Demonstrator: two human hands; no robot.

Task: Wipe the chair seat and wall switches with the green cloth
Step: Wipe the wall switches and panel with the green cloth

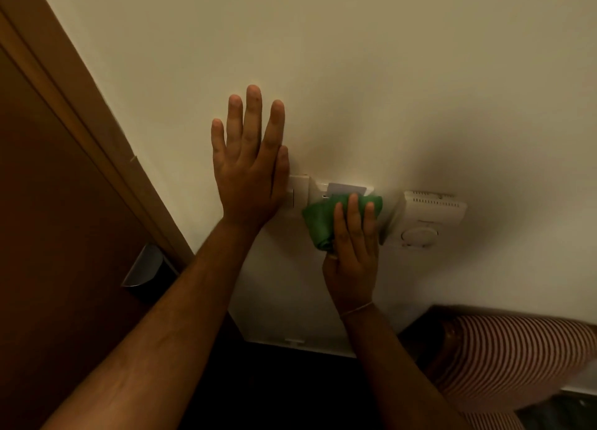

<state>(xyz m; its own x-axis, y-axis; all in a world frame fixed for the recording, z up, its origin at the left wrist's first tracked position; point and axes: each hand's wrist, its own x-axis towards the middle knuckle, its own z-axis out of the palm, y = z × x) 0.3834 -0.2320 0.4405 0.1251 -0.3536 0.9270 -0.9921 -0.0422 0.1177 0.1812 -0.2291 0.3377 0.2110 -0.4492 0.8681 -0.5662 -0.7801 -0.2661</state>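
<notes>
My right hand [353, 252] presses the bunched green cloth [321, 219] against a white key-card switch plate [347, 189] on the wall, with a pale card sticking out of its top. My left hand [250, 168] lies flat on the cream wall with its fingers spread upward, its edge covering part of a white wall switch [298, 192] just left of the cloth. The chair seat shows only as a striped red-and-white cushion [513, 361] at the lower right.
A white thermostat with a round dial [426, 218] hangs on the wall right of the cloth. A brown wooden door and frame [64, 158] fill the left side, with a metal handle [145, 266]. White skirting [294, 342] meets a dark floor below.
</notes>
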